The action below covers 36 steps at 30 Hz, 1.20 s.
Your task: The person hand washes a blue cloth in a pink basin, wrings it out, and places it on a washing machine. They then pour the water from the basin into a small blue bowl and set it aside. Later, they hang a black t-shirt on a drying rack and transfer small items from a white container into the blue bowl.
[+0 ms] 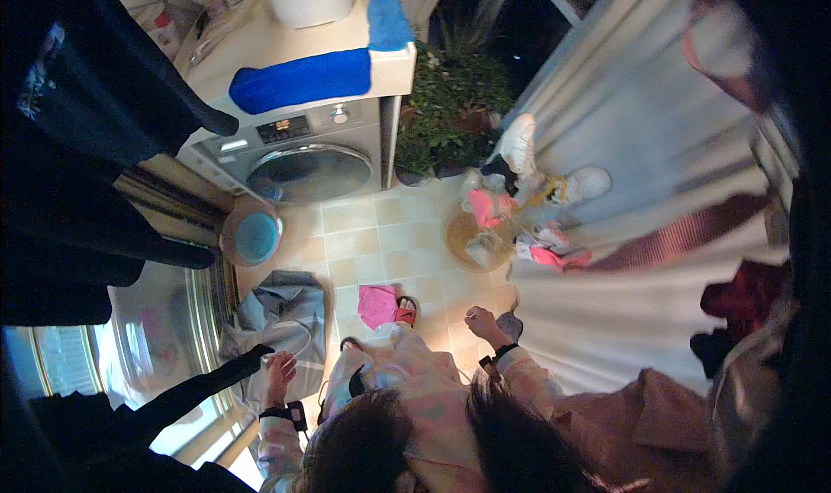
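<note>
My left hand (280,371) is held low on the left with its fingers loosely apart, close to the end of a black garment sleeve (243,363); whether they touch is unclear. Below that hand, a grey fabric bag or cover (289,311) lies crumpled on the floor. My right hand (480,321) is curled into a fist on the right, and nothing shows in it. On the tiles before me, a pink cloth (378,306) lies against my red slipper (406,312). Both wrists carry dark bands.
A front-loading washing machine (311,162) stands ahead under a counter with a blue cloth (302,81) over its edge. A basin (253,236) sits at left. Shoes (516,145) and socks (490,207) hang above a brown round tub (458,236). Potted plants (448,97) and a long curtain (623,168) are right.
</note>
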Each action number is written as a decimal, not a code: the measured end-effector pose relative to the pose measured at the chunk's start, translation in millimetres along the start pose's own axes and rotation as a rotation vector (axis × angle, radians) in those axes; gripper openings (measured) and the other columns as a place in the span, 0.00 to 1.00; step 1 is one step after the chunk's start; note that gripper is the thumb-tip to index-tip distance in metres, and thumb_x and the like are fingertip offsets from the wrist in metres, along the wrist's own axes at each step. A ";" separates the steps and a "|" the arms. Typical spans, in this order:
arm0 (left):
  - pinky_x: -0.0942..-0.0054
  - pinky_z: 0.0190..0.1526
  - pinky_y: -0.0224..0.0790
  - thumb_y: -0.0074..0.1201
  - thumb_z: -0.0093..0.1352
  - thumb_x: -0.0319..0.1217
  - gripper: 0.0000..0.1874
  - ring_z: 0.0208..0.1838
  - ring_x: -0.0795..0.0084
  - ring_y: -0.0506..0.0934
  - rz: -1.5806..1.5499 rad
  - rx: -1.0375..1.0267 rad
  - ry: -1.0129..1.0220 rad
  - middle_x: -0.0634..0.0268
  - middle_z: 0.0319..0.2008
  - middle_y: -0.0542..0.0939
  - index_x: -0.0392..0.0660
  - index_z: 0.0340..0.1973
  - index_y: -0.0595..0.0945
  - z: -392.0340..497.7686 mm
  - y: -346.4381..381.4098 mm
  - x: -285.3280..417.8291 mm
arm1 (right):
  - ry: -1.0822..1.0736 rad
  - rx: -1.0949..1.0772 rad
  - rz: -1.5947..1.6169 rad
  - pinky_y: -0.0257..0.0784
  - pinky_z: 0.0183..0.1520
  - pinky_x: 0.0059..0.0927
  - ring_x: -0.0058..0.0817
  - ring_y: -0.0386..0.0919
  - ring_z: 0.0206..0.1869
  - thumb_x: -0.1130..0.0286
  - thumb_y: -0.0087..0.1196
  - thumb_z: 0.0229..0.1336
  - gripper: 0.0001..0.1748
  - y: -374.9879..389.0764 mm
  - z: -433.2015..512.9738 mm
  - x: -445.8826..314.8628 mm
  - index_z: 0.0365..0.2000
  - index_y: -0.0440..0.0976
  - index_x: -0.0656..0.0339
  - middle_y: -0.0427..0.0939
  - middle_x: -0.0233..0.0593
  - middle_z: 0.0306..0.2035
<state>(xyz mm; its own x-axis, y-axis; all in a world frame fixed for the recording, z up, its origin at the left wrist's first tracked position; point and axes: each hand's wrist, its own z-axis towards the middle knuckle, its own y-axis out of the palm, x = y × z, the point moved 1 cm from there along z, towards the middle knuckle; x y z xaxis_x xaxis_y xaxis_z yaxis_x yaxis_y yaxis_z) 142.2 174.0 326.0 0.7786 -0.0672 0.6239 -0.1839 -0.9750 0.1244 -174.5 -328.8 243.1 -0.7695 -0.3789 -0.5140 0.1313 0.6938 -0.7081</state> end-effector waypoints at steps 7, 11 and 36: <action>0.67 0.43 0.72 0.56 0.68 0.42 0.13 0.47 0.68 0.80 0.070 -0.049 0.012 0.64 0.44 0.82 0.49 0.42 0.78 10.9 -49.5 24.1 | -0.128 0.161 -0.122 0.76 0.41 0.42 0.45 0.81 0.36 0.62 0.58 0.53 0.14 61.6 -48.5 -16.9 0.36 0.77 0.61 0.81 0.50 0.30; 0.70 0.41 0.72 0.55 0.69 0.41 0.13 0.45 0.70 0.80 0.140 -0.048 0.053 0.64 0.44 0.82 0.49 0.44 0.78 24.9 -89.7 31.8 | -0.070 0.119 -0.020 0.76 0.42 0.41 0.45 0.82 0.36 0.62 0.59 0.53 0.15 91.1 -81.2 -57.4 0.38 0.77 0.61 0.82 0.49 0.32; 0.78 0.31 0.72 0.53 0.71 0.38 0.09 0.32 0.77 0.81 0.048 0.010 0.012 0.69 0.33 0.84 0.49 0.41 0.79 -23.2 -188.4 21.5 | -0.052 0.174 0.055 0.75 0.45 0.44 0.50 0.80 0.40 0.65 0.56 0.52 0.13 89.6 -60.8 -121.6 0.37 0.77 0.61 0.81 0.54 0.34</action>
<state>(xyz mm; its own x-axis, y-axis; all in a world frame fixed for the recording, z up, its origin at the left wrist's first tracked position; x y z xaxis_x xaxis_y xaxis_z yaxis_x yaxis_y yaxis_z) 179.7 361.1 333.9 0.7619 -0.1117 0.6380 -0.2150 -0.9728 0.0866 -107.2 -183.4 271.6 -0.7253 -0.3775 -0.5758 0.2819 0.6001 -0.7486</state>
